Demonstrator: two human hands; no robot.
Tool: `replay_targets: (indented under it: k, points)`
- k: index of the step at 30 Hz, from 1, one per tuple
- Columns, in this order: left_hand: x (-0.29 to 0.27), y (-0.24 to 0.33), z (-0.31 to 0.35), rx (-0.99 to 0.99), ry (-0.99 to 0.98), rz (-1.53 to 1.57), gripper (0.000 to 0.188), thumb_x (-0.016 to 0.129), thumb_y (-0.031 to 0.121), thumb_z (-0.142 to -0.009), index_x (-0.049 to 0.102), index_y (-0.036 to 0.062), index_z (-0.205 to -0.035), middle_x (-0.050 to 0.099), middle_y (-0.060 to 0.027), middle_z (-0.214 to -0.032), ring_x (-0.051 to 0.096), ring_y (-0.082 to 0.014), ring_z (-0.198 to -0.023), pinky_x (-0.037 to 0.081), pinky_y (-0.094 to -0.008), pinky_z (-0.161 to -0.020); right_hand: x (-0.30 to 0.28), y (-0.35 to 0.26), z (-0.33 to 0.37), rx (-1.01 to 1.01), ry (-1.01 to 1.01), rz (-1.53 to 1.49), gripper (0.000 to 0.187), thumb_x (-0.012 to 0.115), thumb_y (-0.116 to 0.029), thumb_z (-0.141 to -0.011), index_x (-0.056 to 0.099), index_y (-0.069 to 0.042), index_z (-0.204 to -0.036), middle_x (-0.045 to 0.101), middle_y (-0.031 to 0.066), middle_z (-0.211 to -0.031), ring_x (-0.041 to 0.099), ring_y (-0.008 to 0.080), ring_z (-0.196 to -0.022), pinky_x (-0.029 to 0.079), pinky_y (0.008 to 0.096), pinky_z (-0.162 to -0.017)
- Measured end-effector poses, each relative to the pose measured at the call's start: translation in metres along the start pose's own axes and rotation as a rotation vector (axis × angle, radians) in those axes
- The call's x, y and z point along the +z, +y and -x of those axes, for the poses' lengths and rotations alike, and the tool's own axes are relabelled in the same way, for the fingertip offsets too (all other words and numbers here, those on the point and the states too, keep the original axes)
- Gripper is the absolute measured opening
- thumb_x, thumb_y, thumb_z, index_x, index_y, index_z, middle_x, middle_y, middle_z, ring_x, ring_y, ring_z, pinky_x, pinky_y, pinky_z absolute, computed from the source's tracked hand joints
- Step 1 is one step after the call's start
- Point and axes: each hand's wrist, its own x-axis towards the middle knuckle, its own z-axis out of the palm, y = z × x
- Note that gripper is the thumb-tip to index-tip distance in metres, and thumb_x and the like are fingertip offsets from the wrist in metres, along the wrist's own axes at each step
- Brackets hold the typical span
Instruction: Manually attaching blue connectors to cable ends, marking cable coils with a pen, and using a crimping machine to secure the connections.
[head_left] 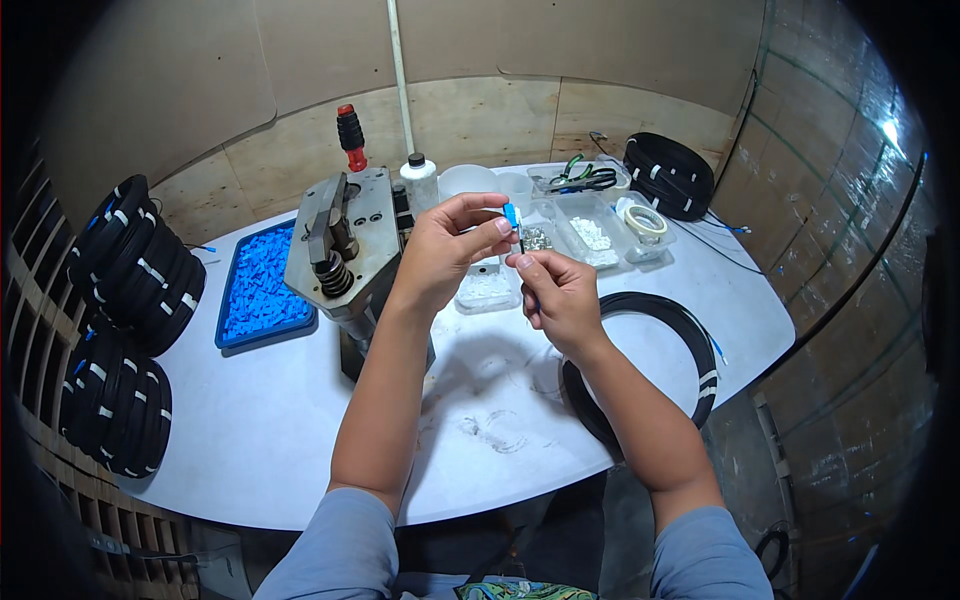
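Note:
Above the middle of the table, my left hand point(443, 248) is closed, pinching a small blue plastic connector point(510, 214) between thumb and fingers. My right hand point(560, 302) is closed just below it, its thumb and fingers gripping a thin black cable point(521, 246) that reaches up to the connector. Whether the cable sits inside the connector or only touches it is hard to tell. By my right forearm lies a coil of black cable point(690, 335) with white ties; whether it is the same cable is hidden.
A metal press point(345, 235) with a red-and-black handle stands left of my hands, beside a blue tray point(222, 318) full of blue connectors. Behind are a white bottle point(419, 178), clear bins of small parts point(588, 235), pliers point(585, 178) and tape point(646, 220). Cable coils point(140, 265) stack at left.

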Motion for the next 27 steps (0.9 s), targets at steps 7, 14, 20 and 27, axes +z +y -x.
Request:
replay_targets:
  k: [7,14,20,27]
  points:
    - [0.0028,0.0002,0.0002,0.028,0.012,-0.021,0.031,0.068,0.005,-0.084,0.06,-0.0033,-0.113,0.064,-0.0135,-0.099,0.064,-0.0185,-0.089,0.055,-0.0301,-0.082,0.0003,-0.0011,0.0006,0.014,0.012,-0.018,0.021,0.061,-0.022,-0.092,0.067,-0.002,-0.091,0.05,-0.0026,-0.056,0.042,0.0028,-0.042,0.034,0.0196,-0.037]
    - [-0.0002,-0.0022,-0.0013,0.039,-0.01,-0.002,0.03,0.067,0.004,-0.084,0.06,-0.0031,-0.113,0.065,-0.0125,-0.099,0.064,-0.0179,-0.089,0.054,-0.0302,-0.083,0.0001,-0.0006,0.0,0.015,0.013,-0.015,0.021,0.061,-0.022,-0.092,0.068,-0.002,-0.092,0.05,-0.0025,-0.056,0.042,0.0028,-0.042,0.035,0.0194,-0.037]
    - [-0.0011,-0.0021,-0.0016,0.031,-0.019,-0.008,0.03,0.066,0.004,-0.085,0.06,-0.003,-0.113,0.065,-0.0126,-0.1,0.064,-0.0178,-0.09,0.054,-0.0301,-0.082,0.0003,-0.0012,0.0004,0.015,0.014,-0.001,0.021,0.06,-0.021,-0.093,0.068,-0.001,-0.094,0.05,-0.0016,-0.055,0.042,0.0035,-0.041,0.035,0.0192,-0.037]
    - [-0.0023,-0.0049,-0.0034,0.033,0.009,0.031,0.027,0.067,0.004,-0.084,0.061,-0.001,-0.11,0.065,-0.0112,-0.098,0.064,-0.017,-0.088,0.053,-0.0307,-0.081,0.0003,0.0002,0.0005,0.005,0.03,-0.01,0.021,0.061,-0.021,-0.092,0.068,-0.001,-0.093,0.05,-0.0023,-0.055,0.042,0.0029,-0.042,0.035,0.0198,-0.037]
